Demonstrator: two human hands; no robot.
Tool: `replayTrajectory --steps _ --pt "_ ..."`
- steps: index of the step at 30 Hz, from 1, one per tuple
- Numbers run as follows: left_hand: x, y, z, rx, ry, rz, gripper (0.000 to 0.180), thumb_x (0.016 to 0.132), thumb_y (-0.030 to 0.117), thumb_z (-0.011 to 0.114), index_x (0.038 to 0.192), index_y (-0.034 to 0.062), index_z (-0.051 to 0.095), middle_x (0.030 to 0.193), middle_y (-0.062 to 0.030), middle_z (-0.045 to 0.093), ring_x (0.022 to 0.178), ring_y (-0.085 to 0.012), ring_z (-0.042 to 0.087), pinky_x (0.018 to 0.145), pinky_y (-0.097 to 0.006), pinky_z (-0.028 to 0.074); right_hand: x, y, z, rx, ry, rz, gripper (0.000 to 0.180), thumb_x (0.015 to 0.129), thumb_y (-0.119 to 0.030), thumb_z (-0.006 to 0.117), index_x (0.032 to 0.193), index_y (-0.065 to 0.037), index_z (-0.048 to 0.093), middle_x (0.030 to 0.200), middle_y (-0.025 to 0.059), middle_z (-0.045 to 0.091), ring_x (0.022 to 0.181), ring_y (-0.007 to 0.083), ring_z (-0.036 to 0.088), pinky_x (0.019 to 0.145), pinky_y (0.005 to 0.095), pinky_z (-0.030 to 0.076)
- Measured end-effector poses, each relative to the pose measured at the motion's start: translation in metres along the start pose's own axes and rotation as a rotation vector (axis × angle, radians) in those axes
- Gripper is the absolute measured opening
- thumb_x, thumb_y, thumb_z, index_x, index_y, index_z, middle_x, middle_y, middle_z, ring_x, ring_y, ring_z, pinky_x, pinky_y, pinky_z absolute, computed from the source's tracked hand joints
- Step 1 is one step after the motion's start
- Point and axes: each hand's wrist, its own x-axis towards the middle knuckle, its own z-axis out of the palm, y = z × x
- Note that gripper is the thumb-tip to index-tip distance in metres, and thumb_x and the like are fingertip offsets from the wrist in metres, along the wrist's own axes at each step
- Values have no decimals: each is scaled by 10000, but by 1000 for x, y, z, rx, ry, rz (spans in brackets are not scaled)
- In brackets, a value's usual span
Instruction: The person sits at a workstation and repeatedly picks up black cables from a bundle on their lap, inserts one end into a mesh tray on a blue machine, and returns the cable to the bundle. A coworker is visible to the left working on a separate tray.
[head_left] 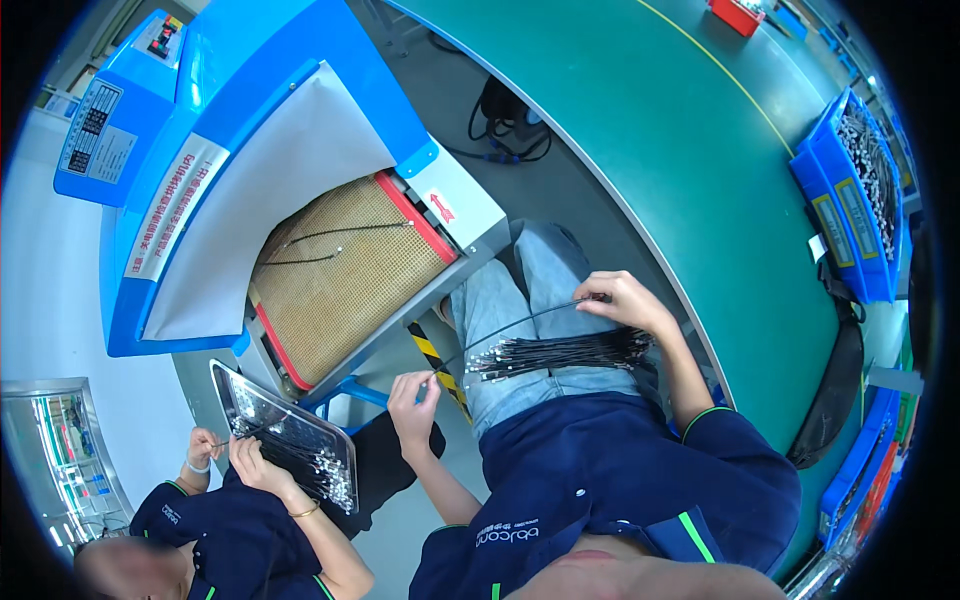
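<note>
One thin black cable (522, 322) stretches slantwise between my hands, above my lap. My left hand (412, 405) pinches its lower left end, fingers closed. At the upper right end, the fingers of my right hand (622, 302) are closed around the same cable. Below it, a bundle of black cables (560, 354) with silvery ends lies across my thighs, close under my right hand. Two more cables (345, 232) rest on the tan mesh conveyor belt (340, 290) ahead and to the left.
The belt runs out of a blue machine (280, 110) with a white curtain. At left, a co-worker's hands (255, 465) work over a metal tray (350, 440) of cables. A green table (720, 190) curves along the right, with blue bins (845, 235) of parts.
</note>
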Motion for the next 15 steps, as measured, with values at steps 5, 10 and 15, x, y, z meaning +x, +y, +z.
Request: replayTrajectory --steps 5,10,15 --pt "4 -4 -1 1 19 27 109 721 -49 672 811 3 638 784 -96 642 737 -227 619 682 -307 487 4 -4 4 -69 169 -125 139 812 -119 686 920 -32 693 834 108 640 757 256 647 672 343 522" --pt "-4 -9 -8 16 28 9 120 716 -56 669 810 4 624 781 -96 629 723 -215 595 680 -308 475 5 -9 8 -36 181 -77 152 819 -152 690 909 -29 696 816 106 646 730 249 648 649 331 521" --pt "-9 -14 -17 74 39 8 123 719 -52 674 823 -4 630 784 -98 634 718 -213 590 685 -311 472 5 -7 11 11 130 -72 137 798 -116 704 891 -16 697 827 99 660 740 235 649 636 324 514"
